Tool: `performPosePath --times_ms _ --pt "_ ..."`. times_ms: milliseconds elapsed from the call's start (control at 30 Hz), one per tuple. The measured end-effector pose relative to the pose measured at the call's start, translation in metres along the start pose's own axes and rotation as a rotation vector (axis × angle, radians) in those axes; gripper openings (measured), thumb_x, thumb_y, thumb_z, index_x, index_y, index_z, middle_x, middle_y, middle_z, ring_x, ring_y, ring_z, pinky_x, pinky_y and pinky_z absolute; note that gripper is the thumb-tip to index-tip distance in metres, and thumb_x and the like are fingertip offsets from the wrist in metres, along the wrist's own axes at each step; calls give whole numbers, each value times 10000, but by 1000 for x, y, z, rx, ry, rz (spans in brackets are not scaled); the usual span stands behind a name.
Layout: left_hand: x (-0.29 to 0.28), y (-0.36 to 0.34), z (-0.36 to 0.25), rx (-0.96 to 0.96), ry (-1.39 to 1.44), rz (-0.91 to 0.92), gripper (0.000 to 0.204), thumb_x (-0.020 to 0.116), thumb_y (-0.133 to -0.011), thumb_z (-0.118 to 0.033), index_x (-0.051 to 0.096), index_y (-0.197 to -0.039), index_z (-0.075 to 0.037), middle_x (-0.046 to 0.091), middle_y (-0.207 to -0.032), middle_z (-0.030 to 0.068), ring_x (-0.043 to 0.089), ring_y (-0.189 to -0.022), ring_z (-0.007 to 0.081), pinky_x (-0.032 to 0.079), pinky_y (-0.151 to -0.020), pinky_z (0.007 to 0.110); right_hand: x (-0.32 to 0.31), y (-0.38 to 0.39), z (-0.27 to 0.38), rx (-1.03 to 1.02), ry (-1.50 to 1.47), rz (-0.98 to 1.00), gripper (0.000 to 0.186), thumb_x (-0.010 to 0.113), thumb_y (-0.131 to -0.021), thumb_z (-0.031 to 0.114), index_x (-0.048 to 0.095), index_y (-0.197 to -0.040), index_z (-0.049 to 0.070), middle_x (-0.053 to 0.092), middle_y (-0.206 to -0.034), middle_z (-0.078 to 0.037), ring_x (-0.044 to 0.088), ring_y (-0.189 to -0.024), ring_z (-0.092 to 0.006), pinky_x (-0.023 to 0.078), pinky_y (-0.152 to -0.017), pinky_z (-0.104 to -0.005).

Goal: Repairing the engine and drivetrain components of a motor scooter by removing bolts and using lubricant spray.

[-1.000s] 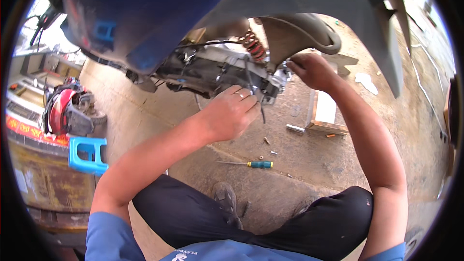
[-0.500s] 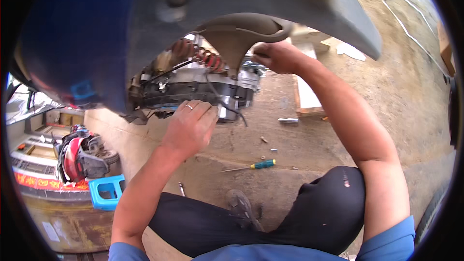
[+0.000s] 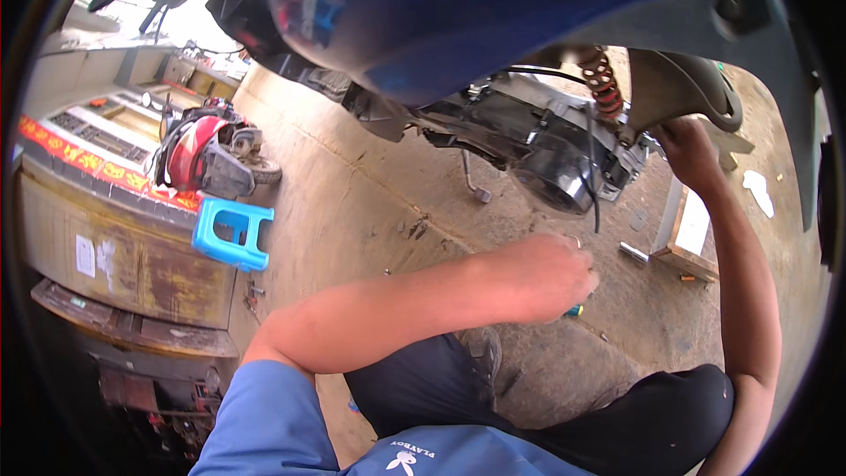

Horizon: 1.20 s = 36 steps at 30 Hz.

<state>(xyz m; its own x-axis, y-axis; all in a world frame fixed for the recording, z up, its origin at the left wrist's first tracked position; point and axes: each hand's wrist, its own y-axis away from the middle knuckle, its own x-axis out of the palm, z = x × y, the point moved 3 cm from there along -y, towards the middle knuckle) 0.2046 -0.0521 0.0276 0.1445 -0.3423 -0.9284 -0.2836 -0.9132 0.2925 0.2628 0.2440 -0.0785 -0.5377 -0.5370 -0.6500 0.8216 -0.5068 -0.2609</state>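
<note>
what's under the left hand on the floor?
Under the left hand, only the blue-green tip of a screwdriver shows on the concrete floor. The hand covers the rest.

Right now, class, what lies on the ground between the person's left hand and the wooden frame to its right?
In the head view, a short metal cylinder lies on bare concrete between the left hand and the wooden frame.

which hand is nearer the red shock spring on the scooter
Right. The right hand is up at the scooter's rear, just beside the red spring; the left hand is lower, down near the floor.
</note>
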Motion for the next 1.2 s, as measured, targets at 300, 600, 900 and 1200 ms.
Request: performPosePath --times_ms 300,600,900,1200 --pt "-17 25 29 -182 98 242 240 610 -1012 -242 687 -972 -17 715 -1015 184 710 -1000 414 560 -879 526 2 1 -17 -70 -68 18 219 618 -1068 149 707 -1140 -38 759 -1005 -143 698 -940 -228 520 -881 -375" --pt "71 128 194 -703 531 -341 313 591 -1058 -292 709 -1102 -7 727 -876 138 697 -848 282 535 -788 443 9 4 -28 -74 -15 -20 191 601 -1053 127 677 -1083 -46 601 -787 -68 492 -713 -145 448 -686 -355" --pt "79 108 257 -523 948 -1352 708 802 -949 -319 492 -1480 32 681 -1269 97 647 -1156 181 518 -984 316 8 10 -66 -20 144 -43 297 509 -1093 212 656 -1153 -39 672 -1056 -175 613 -994 -311 463 -928 -427" --pt "88 107 261 -840 609 -1341 765 904 -810 -346 557 -1367 47 695 -1276 159 689 -1158 260 544 -981 377 -2 13 -101 172 -22 25 241 547 -1090 182 659 -1159 -20 673 -1037 -76 588 -938 -165 474 -859 -344"
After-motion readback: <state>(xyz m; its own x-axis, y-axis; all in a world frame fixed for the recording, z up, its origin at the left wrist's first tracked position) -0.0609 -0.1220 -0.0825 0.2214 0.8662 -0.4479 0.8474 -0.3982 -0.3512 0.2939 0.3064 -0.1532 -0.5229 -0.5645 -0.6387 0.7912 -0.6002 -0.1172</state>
